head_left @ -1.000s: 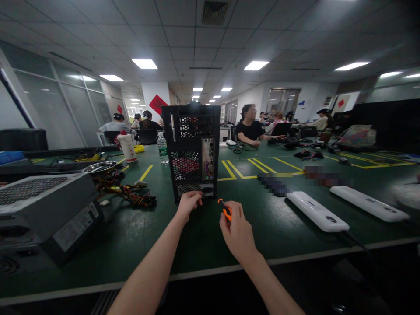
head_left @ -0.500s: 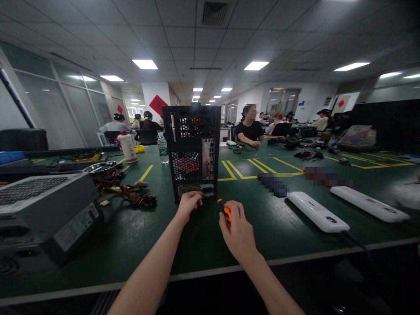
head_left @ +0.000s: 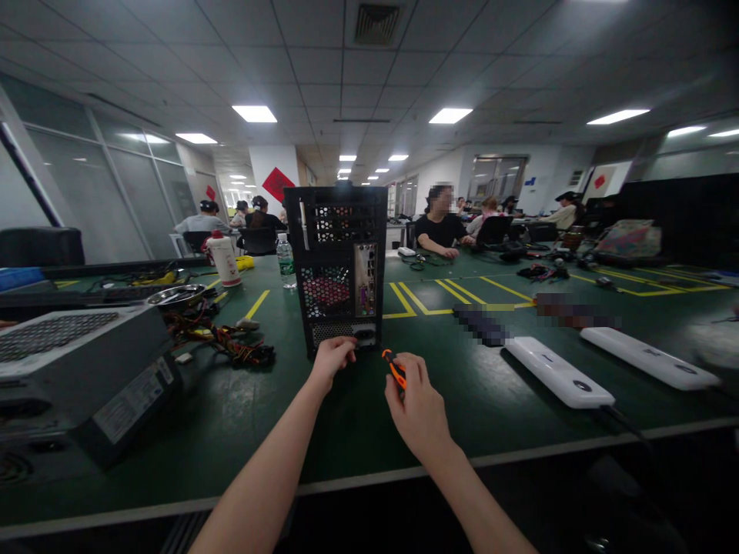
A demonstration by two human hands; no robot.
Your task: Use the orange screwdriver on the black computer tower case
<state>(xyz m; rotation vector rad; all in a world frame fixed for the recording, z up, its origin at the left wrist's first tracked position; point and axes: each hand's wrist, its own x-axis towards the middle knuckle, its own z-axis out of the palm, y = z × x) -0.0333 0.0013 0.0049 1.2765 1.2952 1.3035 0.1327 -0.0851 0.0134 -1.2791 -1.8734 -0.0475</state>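
Observation:
A black computer case [head_left: 340, 254] stands upright on the green table, its back with ports and vent holes facing me. My right hand [head_left: 416, 400] grips an orange-and-black screwdriver [head_left: 396, 368], whose tip end points up and left toward the case's lower right corner. Whether the tip touches the case is too dark to tell. My left hand [head_left: 333, 362] is at the bottom of the case, over the power supply [head_left: 363, 336] beside its socket. Its fingers are pressed together, and what lies between them, if anything, is hidden.
A loose grey power supply [head_left: 69, 377] with bundled cables [head_left: 236, 342] lies at the left, near a metal bowl [head_left: 176, 294]. A water bottle [head_left: 285, 263] stands behind the case. Two white power banks or similar slabs [head_left: 560, 371] lie right. A person [head_left: 442, 231] sits across the table.
The screwdriver has turned slightly in my right hand, and that hand has shifted a touch left. My left hand stays at the power supply.

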